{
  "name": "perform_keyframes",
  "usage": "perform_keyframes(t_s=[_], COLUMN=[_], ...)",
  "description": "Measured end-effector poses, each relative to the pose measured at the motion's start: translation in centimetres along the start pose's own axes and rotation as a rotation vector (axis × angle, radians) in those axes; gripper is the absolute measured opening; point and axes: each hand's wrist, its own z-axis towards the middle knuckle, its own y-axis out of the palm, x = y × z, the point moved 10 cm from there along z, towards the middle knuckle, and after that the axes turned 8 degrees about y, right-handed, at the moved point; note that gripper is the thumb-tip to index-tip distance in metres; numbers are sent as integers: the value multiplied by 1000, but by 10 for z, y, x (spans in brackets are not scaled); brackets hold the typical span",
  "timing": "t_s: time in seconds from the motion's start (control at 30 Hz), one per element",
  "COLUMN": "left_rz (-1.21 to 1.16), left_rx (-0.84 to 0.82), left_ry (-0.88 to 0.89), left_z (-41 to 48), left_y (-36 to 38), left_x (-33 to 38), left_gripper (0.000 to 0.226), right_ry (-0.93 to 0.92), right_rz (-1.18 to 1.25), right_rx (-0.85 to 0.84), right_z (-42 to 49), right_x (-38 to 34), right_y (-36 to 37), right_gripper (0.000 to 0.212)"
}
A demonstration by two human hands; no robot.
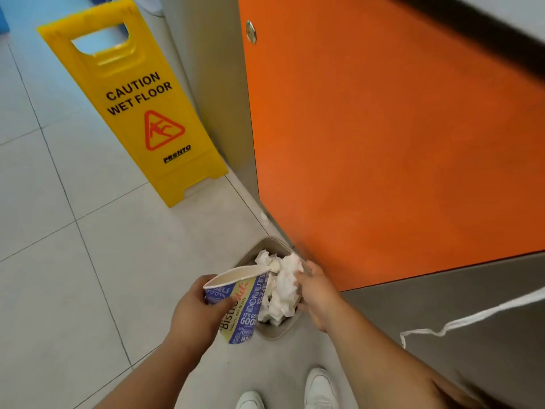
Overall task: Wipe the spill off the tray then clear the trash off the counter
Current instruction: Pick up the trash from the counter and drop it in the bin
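holding the paper cup (244, 299) round its upper wall in my left hand (193, 315), just above the bin (274, 335) (light, easily crushed); my right hand (318, 296) touches soft crumpled tissues (284, 286) beside it, fingers hidden, so i cannot tell its grip.

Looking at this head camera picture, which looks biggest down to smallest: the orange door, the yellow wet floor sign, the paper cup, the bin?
1. orange door
2. yellow wet floor sign
3. paper cup and bin: unranked. They look alike in size, and the cup is nearer the camera and covers part of the bin.
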Motion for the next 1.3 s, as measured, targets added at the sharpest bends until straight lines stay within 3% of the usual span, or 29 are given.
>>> perform_keyframes(t_s=[0.1,0.23,0.3,0.43,0.57,0.67,0.8,1.07,1.2,1.3], left_rz=[65,161,191,209,233,191,168,153,152,139], left_rx=[-20,-103,-125,-123,-116,-121,-103,-69,-68,-73], left_ry=[24,60,83,114,101,49,37,16,9,21], left_z=[10,14,16,21,24,21,16,18,15,8], left_y=[6,22,30,41,47,47,41,34,33,28], left_x=[-4,-4,-3,1,-4,-19,-29,-35,-26,-7], left_gripper=[31,32,31,37,48,41,33,30,27,24], right_ry=[-170,-496,-666,-830,-934,-815,-570,-293,-315,-357], right_rz=[-389,-320,-414,-439,-562,-894,-1383,-1748,-1693,-1239], right_rx=[71,-168,-220,-38,300,365,192,-40,-160,-49], right_z=[0,-42,-57,-50,-45,-25,7,21,15,2], right_x=[-8,-23,-29,-36,-50,-40,11,78,69,33], right_y=[0,29,39,23,-10,-7,19,37,47,31], right_gripper=[42,43,36,27,25,39,60,54,47,35])
